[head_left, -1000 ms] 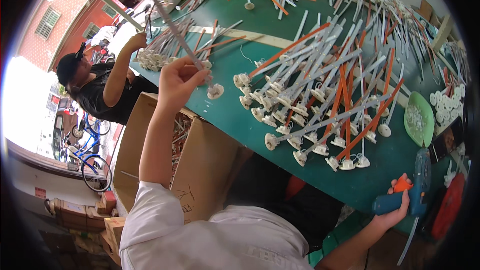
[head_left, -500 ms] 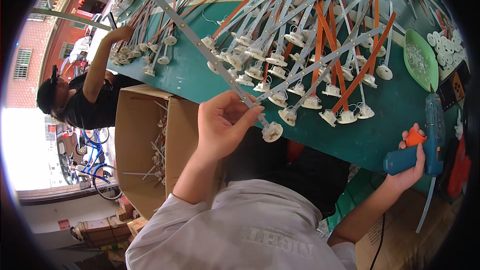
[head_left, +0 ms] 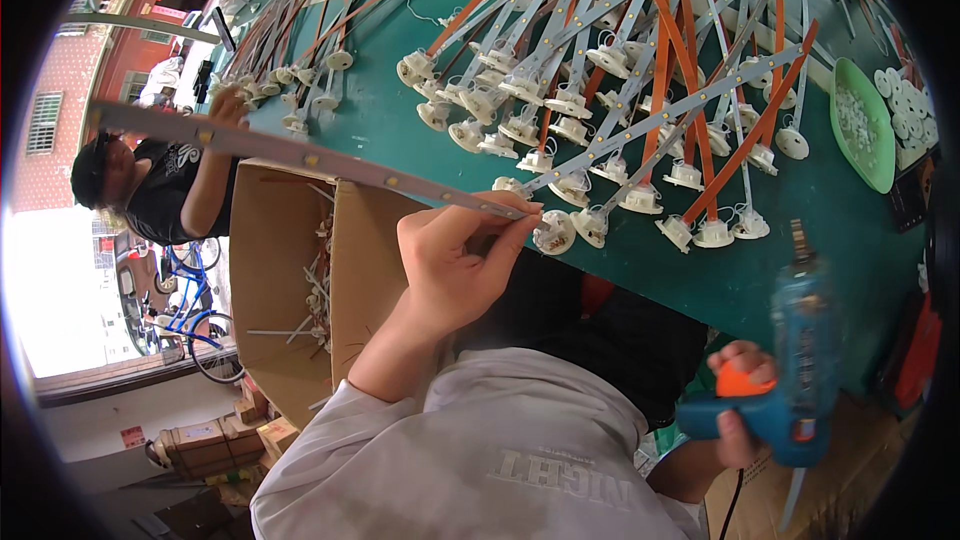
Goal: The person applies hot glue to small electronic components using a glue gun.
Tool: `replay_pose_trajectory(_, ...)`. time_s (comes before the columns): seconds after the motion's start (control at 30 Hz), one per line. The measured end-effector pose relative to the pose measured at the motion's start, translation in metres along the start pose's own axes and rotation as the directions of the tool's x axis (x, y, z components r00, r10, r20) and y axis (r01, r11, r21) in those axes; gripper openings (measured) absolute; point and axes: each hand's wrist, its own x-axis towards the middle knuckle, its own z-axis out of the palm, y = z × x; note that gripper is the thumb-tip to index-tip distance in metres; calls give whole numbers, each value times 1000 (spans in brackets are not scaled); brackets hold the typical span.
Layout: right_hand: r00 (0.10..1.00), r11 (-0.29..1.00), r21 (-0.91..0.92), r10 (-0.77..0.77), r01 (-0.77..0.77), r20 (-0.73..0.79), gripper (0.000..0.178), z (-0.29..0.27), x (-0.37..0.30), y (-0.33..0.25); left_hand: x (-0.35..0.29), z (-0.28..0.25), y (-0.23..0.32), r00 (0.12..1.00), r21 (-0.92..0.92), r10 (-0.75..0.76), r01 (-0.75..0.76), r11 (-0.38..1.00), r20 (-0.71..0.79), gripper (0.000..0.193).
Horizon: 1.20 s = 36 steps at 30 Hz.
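Observation:
Between the thumb and fingers of my left hand (head_left: 452, 262) is pinched the lower end of a pale metal LED strip (head_left: 350, 172). The strip reaches up to the left, past the cardboard box. A round white cap (head_left: 554, 233) sits at its near end, just beyond my fingertips. My right hand (head_left: 735, 432) grips a teal glue gun (head_left: 806, 355), its fingers around the handle by the orange trigger (head_left: 738, 382). The gun's nozzle points up, and a translucent glue stick (head_left: 792, 502) hangs out of its rear. The gun is slightly blurred and apart from the strip.
Grey and orange strips with white caps (head_left: 640, 198) lie piled on the green table (head_left: 620, 265). A light green bowl (head_left: 884, 155) of small white pieces and several white discs (head_left: 910, 105) are at right. An open cardboard box (head_left: 285, 290) stands left, near another person (head_left: 165, 190).
My left hand has swung the LED strip's far end down to the left. My right hand has brought the glue gun leftward and lower, toward me. The other person's raised hand has come down.

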Motion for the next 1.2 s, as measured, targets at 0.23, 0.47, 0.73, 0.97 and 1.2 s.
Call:
replay_pose_trajectory(0.23,976,921,-387,124,-46,178,25,67,-3,37,-8,5,-10,999,98,31,-33,995,21,5)
replay_pose_trajectory(0.47,959,855,-519,159,-15,235,21,85,9,51,-6,4,-14,994,160,98,-104,982,48,8)
replay_pose_trajectory(0.73,965,859,-512,108,32,241,21,90,13,54,-5,4,-12,996,157,81,-87,984,40,7)
replay_pose_trajectory(0.97,969,866,-498,87,42,233,20,91,15,57,-3,5,-10,998,126,62,-65,990,31,8)
replay_pose_trajectory(1.2,961,841,-527,35,119,274,21,88,13,58,-5,5,-12,996,125,77,-81,989,38,10)
